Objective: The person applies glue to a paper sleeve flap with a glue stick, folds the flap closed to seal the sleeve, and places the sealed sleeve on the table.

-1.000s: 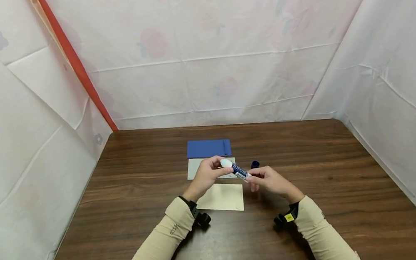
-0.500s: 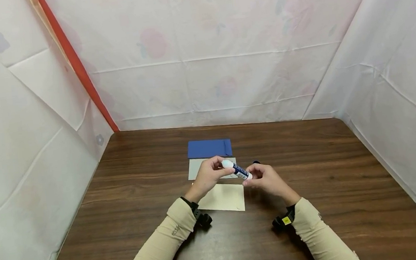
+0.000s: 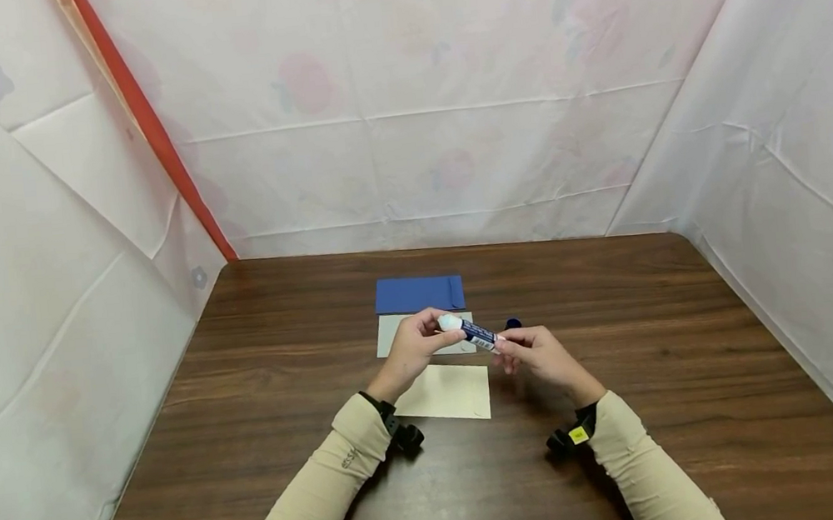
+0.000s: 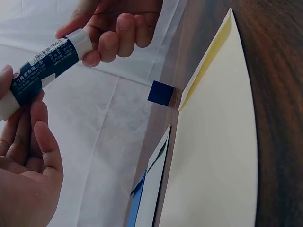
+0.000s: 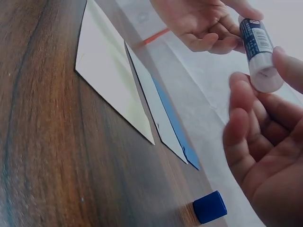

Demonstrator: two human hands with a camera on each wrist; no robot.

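A glue stick (image 3: 480, 335) with a dark blue label and white ends is held in the air between both hands, slanting down to the right in the head view. My left hand (image 3: 413, 347) pinches its upper white end between thumb and fingers. At the other end, my right hand (image 3: 542, 357) grips the white base with thumb and fingertips. Its dark blue cap (image 5: 209, 207) stands apart on the table. Below the hands lies a cream envelope (image 3: 444, 393), and behind it a pale grey-green envelope (image 3: 388, 335), partly covered by the left hand.
A blue envelope (image 3: 414, 294) lies farthest back in the row. The brown wood-grain table (image 3: 668, 370) is bordered by white sheet walls (image 3: 408, 169) at the back and both sides.
The right fingers shift about the glue stick's base, drawing in and then spreading again. The glue stick stays between both hands, with only a slight move.
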